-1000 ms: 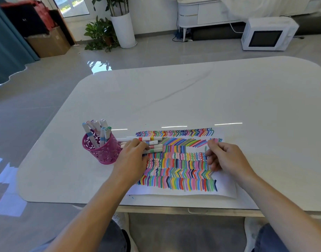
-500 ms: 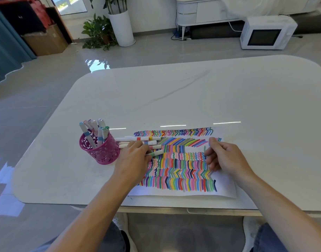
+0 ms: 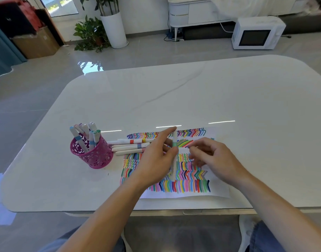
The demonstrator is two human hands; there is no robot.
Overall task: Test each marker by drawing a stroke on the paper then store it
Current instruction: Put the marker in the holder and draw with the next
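Drop risk appears real: left hand [image 3: 156,160] pinches marker [image 3: 174,143] above paper [image 3: 219,190], index finger straight; right hand [image 3: 214,157] at 3 o'clock half curled, contents indistinct; cup [image 3: 94,155] at 9 o'clock.

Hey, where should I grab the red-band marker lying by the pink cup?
Probably pinch the red-band marker mid-barrel, near the band, from above. It lies flat, farthest of the loose markers, so its far side is free; the left hand hides its right end.

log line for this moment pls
left hand grips green-banded marker over paper | right hand beside it, empty | loose markers by pink pen cup
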